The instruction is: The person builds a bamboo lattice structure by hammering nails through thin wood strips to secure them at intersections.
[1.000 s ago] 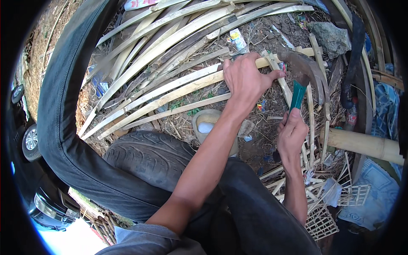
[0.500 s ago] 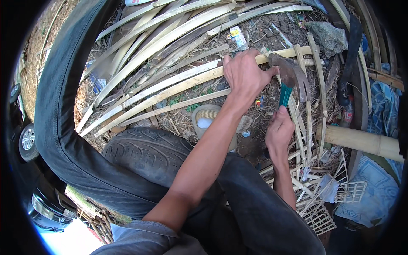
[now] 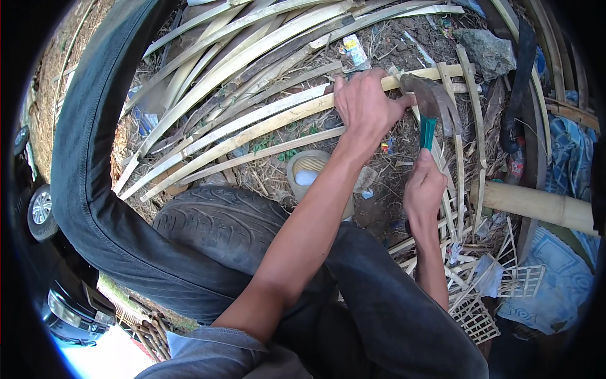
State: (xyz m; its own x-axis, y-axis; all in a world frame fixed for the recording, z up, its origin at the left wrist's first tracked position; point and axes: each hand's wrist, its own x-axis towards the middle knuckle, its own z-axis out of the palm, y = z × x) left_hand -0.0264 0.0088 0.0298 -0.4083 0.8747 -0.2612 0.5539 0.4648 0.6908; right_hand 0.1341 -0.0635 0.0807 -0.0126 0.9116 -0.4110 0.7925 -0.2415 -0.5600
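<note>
My left hand is closed over a long split bamboo strip, close to the strip's right end. My right hand grips a knife with a green handle and a broad dark blade. The knife's blade lies against the strip just right of my left hand, whose thumb reaches toward it. How deep the edge sits in the bamboo I cannot tell. Upright slats cross near the strip's end.
A black tire lies beneath my legs. Many bamboo strips are piled at the far left. A grey rock, a thick bamboo pole and lattice pieces are on the right. Beyond my left hand lies a straw hat.
My right hand and the knife's handle have shifted slightly right and the hand has risen toward the strip. My left hand keeps its grip, nearly in place.
</note>
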